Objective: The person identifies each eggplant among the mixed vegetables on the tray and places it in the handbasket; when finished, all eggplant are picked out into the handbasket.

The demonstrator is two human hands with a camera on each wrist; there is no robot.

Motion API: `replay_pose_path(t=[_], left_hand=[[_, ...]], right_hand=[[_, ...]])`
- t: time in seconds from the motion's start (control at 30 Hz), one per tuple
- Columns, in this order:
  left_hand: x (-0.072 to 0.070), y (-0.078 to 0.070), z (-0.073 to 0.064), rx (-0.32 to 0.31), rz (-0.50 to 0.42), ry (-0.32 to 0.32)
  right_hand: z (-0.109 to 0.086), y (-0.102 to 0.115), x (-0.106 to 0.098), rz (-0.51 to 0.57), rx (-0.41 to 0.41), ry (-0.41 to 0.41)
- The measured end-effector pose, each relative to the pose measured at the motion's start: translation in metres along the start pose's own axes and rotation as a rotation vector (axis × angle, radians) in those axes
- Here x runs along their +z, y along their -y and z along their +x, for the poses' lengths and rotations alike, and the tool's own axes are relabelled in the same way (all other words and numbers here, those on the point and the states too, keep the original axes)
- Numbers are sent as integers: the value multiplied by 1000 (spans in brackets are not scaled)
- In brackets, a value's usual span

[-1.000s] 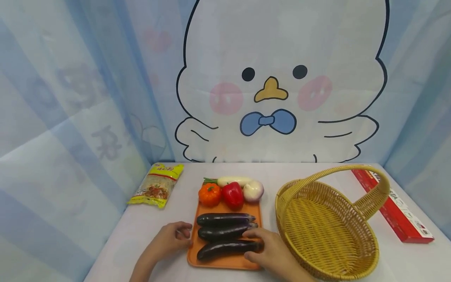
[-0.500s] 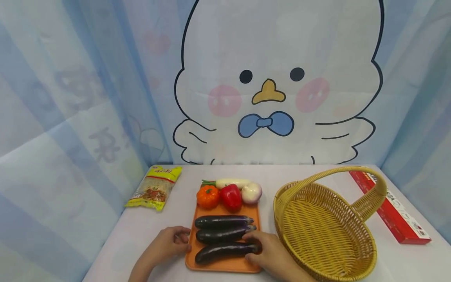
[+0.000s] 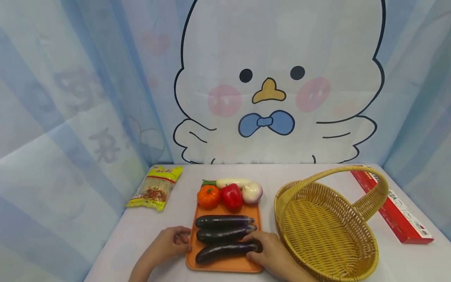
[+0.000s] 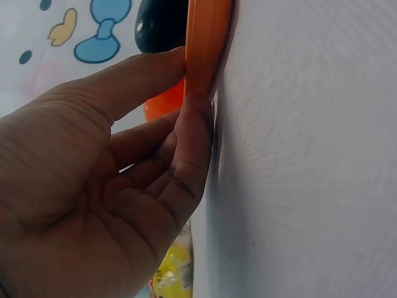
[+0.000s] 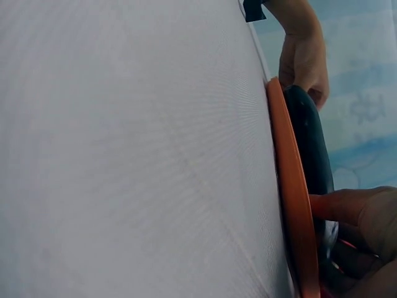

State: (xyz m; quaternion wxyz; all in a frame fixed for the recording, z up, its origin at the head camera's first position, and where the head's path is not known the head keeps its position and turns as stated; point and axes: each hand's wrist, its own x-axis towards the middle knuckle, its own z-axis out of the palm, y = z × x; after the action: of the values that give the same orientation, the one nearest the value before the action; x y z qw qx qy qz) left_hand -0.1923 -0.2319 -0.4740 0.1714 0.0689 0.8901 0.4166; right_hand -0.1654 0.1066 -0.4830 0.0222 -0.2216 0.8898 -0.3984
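An orange tray (image 3: 218,268) carries three dark purple eggplants lying crosswise, the nearest eggplant (image 3: 220,253) a little apart from the other two. My right hand (image 3: 274,252) grips that nearest eggplant by its right end, thumb on the near side and fingers over the far side. In the right wrist view the thumb presses against the eggplant (image 5: 310,143) just above the tray's edge. At the tray's left side, my left hand (image 3: 168,244) pinches the rim; in the left wrist view its thumb and index fingertip meet the tray edge (image 4: 208,43).
Behind the eggplants, the tray bears an orange pumpkin (image 3: 208,197), a red bell pepper (image 3: 231,197), a white-purple turnip (image 3: 252,192) and a white radish (image 3: 232,183). A handled wicker basket (image 3: 317,231) stands close right, before a red box (image 3: 398,215). A yellow bag (image 3: 155,188) lies back left.
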Motion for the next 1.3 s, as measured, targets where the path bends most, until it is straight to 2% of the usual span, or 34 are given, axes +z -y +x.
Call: replay_pose_path(t=[0.17,0.63,1.0,1.13,1.3], left_hand=[[0,0,1,19,1,-4],[2,4,-1,13,-16,4],[1,5,1,22,-16,11],[0,4,0,21,-17,14],[0,5,0,22,-24,16]], right_hand=[[0,1,-1,17,0,-4],[-3,9,-4,51,-1,2],[-6,23,-12,55,-23,-65],[-8,27,-16,112,-42,-92],[-11,34,-22,300,-86,-94]])
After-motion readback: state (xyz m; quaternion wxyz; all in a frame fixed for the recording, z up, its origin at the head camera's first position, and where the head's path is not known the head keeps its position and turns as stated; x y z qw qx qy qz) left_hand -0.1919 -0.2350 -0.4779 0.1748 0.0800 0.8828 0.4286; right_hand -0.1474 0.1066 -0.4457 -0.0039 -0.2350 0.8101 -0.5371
